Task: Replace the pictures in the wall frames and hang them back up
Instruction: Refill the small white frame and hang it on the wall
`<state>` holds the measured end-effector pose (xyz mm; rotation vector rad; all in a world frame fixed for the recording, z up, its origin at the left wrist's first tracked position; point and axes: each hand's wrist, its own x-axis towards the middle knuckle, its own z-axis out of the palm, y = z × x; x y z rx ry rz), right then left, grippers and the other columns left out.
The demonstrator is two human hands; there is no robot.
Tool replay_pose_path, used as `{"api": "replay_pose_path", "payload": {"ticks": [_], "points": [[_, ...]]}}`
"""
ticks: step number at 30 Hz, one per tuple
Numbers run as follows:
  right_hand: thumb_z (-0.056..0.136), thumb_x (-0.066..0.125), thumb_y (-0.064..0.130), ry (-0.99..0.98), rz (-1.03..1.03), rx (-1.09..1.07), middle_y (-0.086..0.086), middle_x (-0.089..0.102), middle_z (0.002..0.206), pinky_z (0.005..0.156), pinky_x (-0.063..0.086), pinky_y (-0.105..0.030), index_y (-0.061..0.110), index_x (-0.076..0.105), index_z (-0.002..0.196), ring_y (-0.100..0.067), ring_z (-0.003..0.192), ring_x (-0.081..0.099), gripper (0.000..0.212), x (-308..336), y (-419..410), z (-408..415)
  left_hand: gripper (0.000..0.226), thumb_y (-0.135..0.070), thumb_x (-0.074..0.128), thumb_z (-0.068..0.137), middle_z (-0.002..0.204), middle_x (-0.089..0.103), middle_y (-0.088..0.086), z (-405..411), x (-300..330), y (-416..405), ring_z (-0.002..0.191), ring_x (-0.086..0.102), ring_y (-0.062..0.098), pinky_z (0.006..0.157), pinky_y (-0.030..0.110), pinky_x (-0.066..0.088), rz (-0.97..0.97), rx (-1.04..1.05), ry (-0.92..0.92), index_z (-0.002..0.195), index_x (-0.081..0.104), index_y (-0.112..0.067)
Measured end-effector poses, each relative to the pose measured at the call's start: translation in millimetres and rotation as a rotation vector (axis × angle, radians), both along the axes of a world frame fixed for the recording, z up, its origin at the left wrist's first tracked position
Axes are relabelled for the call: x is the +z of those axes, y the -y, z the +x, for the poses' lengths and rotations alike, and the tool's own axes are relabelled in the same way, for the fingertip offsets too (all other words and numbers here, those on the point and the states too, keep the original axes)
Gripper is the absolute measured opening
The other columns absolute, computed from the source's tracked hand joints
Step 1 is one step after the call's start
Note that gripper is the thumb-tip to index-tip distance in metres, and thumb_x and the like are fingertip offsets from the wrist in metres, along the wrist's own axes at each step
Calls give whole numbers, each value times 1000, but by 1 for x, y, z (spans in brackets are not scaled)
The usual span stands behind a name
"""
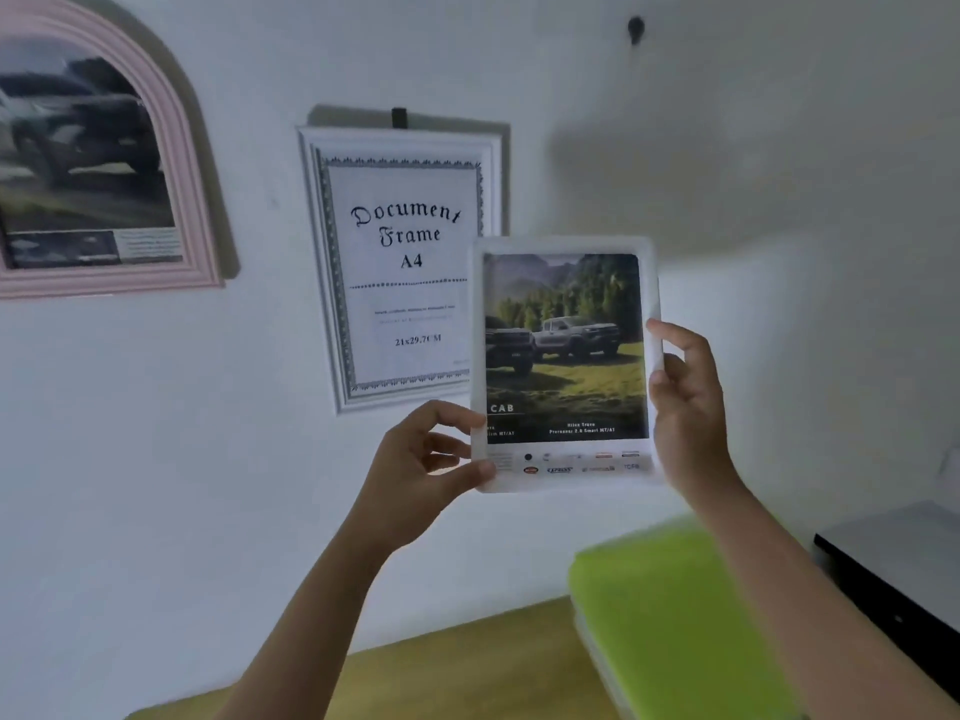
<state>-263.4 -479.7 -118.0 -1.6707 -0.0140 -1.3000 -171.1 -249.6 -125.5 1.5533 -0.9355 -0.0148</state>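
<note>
- White wall (727, 200) fills most of our head view, and we place everything against the document frame (400, 267) hanging on it, a white frame whose sheet reads "Document Frame A4".
- Above that frame's top edge, a small dark clip (399, 118) shows.
- Up and to the right of it, well apart, a dark hook (636, 29) sticks out of the wall with nothing on it.
- To its left hangs an arched pink frame (171, 163) holding a blurred picture of a vehicle.
- Overlapping its lower right corner, we hold a smaller white frame (563, 363) upright in the air; it carries a picture of two trucks on grass before trees.
- Our left hand (421, 475) pinches this small frame's lower left edge between thumb and fingertips.
- Our right hand (685, 407) grips its right edge, fingers curled round the side.
- Below and to the right of the document frame, a lime-green stack (670, 626) lies on a wooden surface (467, 667), with a dark-edged grey object (893, 563) further right.
</note>
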Motion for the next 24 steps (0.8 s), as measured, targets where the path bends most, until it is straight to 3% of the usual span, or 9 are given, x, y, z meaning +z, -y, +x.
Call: {"api": "replay_pose_path", "payload": {"ticks": [3, 6, 9, 11, 13, 15, 17, 21, 24], "points": [[95, 34, -6, 76, -58, -32, 22, 48, 64, 48, 30, -9, 13, 45, 125, -3, 49, 33, 37, 34, 50, 8, 31, -5, 78, 71, 97, 68, -10, 11, 30, 53, 80, 65, 11, 71, 29, 57, -37, 31, 108, 88, 63, -26], [92, 35, 6, 136, -126, -51, 6, 50, 79, 51, 34, -10, 19, 45, 126, -5, 54, 40, 38, 72, 90, 15, 31, -5, 77, 72, 97, 66, -4, 21, 60, 101, 83, 65, 12, 66, 25, 57, -91, 65, 171, 89, 61, -25], [93, 35, 1, 162, -187, -51, -20, 59, 91, 58, 45, -30, 33, 48, 119, -31, 71, 51, 44, 110, 128, 32, 31, -3, 75, 73, 95, 65, -6, 36, 88, 141, 82, 64, 7, 67, 25, 56, -133, 77, 204, 91, 60, -23], [94, 36, -3, 184, -208, -38, -24, 60, 94, 64, 51, -45, 37, 50, 116, -43, 81, 54, 49, 133, 149, 47, 33, -6, 76, 73, 93, 64, -13, 49, 107, 161, 88, 65, 11, 77, 35, 58, -139, 84, 240, 94, 60, -27], [94, 35, -4, 203, -192, -11, -24, 61, 95, 67, 53, -54, 34, 51, 117, -45, 87, 56, 47, 153, 167, 62, 39, -7, 75, 74, 95, 62, -14, 61, 126, 177, 89, 65, 14, 80, 40, 57, -152, 92, 286, 99, 60, -32], [95, 34, -6, 228, -166, 7, -23, 62, 96, 67, 54, -49, 28, 51, 118, -37, 89, 59, 45, 170, 184, 79, 45, -7, 75, 74, 99, 60, -6, 72, 145, 191, 89, 65, 17, 79, 38, 58, -167, 100, 325, 105, 59, -36], [94, 34, -7, 259, -158, 8, -24, 62, 94, 65, 52, -51, 27, 52, 118, -41, 88, 57, 45, 185, 197, 95, 50, -5, 74, 74, 104, 57, -3, 84, 162, 203, 88, 64, 18, 75, 30, 58, -174, 105, 352, 108, 58, -38], [93, 32, -7, 282, -159, 8, -28, 59, 89, 64, 50, -52, 31, 52, 114, -45, 85, 55, 48, 203, 215, 123, 51, -3, 72, 76, 108, 54, -9, 102, 183, 218, 78, 60, 5, 64, 19, 53, -168, 129, 421, 113, 58, -36], [92, 32, -10, 295, -143, 17, -26, 57, 80, 54, 47, -31, 25, 51, 116, -22, 65, 55, 46, 204, 223, 138, 50, -4, 72, 77, 104, 53, -18, 110, 184, 223, 78, 61, 3, 64, 20, 53, -146, 163, 469, 114, 58, -34]]}}
